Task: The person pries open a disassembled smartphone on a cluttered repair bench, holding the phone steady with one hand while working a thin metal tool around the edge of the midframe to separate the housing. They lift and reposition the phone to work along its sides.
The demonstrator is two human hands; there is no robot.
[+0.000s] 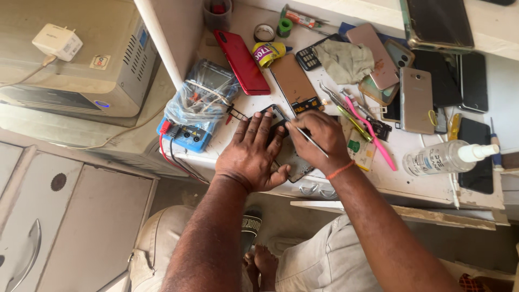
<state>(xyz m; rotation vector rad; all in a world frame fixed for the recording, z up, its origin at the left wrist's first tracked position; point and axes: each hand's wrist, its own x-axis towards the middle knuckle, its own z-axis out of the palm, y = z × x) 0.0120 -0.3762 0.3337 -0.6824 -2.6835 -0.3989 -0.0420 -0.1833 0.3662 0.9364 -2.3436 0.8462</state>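
a red phone (241,61) lies at upper centre, beside a yellow tape roll (268,53) and a copper-brown back cover (294,81). at left centre a blue multimeter (186,132) trails red and black leads (173,157). right of centre are a pink tool (373,135), a rose-gold phone (374,54), and an orange wrist thread (339,170).

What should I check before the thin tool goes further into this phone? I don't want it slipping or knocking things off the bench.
1. Phone held down: ok, the left hand lies flat on it.
2. Thin metal tool gripped: ok, pinched in the right hand.
3. Tool tip at the phone's top edge: cannot tell, fingers hide the contact.
4. Phone fully on the bench: not ok, its lower end sits at the front edge.
5. Room beside the right hand: not ok, tweezers and a pink tool lie close.
6. Spray bottle stable: ok, lying on its side.
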